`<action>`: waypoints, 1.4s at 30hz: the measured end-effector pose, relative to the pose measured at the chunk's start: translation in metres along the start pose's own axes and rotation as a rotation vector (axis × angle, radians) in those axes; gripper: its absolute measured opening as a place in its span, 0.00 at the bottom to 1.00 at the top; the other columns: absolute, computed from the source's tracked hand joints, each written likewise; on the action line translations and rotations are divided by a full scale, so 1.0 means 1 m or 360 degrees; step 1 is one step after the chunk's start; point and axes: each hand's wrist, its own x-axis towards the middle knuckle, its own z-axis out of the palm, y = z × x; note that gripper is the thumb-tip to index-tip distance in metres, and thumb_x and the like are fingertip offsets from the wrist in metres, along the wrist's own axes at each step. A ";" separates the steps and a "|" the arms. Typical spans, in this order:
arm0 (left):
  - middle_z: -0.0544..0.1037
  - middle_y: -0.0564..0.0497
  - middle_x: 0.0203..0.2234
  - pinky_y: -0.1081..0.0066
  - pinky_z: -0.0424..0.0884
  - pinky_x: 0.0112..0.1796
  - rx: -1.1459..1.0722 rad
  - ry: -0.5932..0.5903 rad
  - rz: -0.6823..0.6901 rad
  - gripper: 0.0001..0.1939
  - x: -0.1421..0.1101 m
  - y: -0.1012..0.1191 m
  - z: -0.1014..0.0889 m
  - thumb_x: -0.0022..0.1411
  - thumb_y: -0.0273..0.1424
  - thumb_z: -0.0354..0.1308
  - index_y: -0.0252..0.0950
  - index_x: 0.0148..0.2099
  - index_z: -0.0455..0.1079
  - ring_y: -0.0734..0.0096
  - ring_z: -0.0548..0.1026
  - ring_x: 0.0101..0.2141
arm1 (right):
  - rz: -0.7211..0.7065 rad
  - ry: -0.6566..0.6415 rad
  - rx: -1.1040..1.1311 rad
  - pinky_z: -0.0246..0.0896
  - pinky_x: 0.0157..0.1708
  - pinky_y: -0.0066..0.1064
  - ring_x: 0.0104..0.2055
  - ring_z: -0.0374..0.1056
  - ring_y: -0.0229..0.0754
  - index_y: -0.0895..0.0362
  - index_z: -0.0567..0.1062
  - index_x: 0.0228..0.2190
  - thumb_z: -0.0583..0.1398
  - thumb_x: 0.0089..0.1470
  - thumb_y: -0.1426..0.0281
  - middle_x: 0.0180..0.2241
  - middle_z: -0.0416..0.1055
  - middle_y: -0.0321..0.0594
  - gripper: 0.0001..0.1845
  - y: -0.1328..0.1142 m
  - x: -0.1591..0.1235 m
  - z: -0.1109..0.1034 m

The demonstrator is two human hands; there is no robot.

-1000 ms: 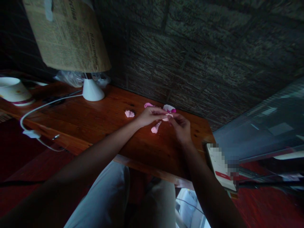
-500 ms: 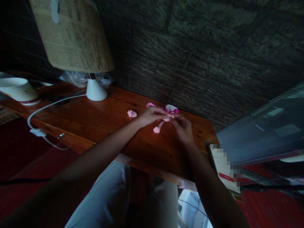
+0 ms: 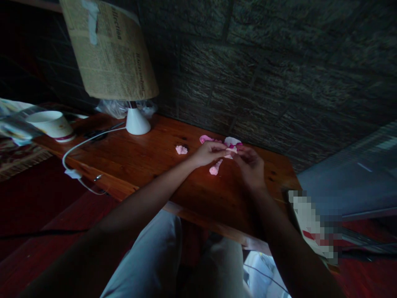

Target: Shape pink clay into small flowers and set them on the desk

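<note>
Viewpoint swung left over the last second; lamp (image 3: 119, 66) and paper cup (image 3: 52, 125) now sit farther right in frame. Both hands keep to much the same spot over the tabletop (image 3: 211, 203). Grip: left hand (image 3: 207, 155) and right hand (image 3: 252, 169) pinch one pale pink piece (image 3: 230, 153) between their fingertips. Pink cone-shaped piece (image 3: 214, 169) lies just below it, nearer the body; crumpled pink lump (image 3: 181, 150) off to the left. White piece (image 3: 232, 141) behind the fingers.
</note>
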 end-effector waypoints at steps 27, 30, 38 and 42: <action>0.64 0.57 0.19 0.73 0.58 0.26 0.0257 -0.0051 0.0038 0.26 -0.002 0.005 0.006 0.62 0.51 0.60 0.34 0.25 0.65 0.76 0.63 0.23 | -0.0009 0.0055 0.0052 0.67 0.38 0.34 0.34 0.72 0.41 0.52 0.82 0.37 0.71 0.47 0.58 0.30 0.78 0.35 0.16 0.002 0.002 -0.002; 0.67 0.55 0.22 0.73 0.60 0.29 0.0336 -0.0041 0.0161 0.25 -0.002 0.005 0.004 0.64 0.50 0.59 0.34 0.27 0.67 0.75 0.65 0.26 | 0.0069 0.0023 0.0012 0.63 0.31 0.31 0.29 0.68 0.39 0.53 0.83 0.35 0.70 0.47 0.55 0.27 0.76 0.35 0.17 0.001 0.001 -0.002; 0.67 0.55 0.21 0.73 0.60 0.28 0.0467 0.0009 0.0203 0.25 -0.005 0.007 0.006 0.66 0.50 0.57 0.34 0.26 0.66 0.75 0.65 0.25 | 0.0104 -0.0045 -0.0018 0.54 0.24 0.29 0.23 0.58 0.35 0.54 0.81 0.30 0.69 0.46 0.50 0.23 0.69 0.32 0.20 0.001 0.001 0.000; 0.66 0.56 0.18 0.73 0.59 0.26 0.0391 -0.0048 0.0062 0.27 -0.003 0.000 0.006 0.66 0.52 0.56 0.35 0.25 0.65 0.76 0.65 0.22 | 0.0116 0.0011 -0.0024 0.54 0.24 0.28 0.23 0.58 0.34 0.55 0.80 0.29 0.70 0.45 0.49 0.22 0.69 0.32 0.22 0.000 0.001 -0.001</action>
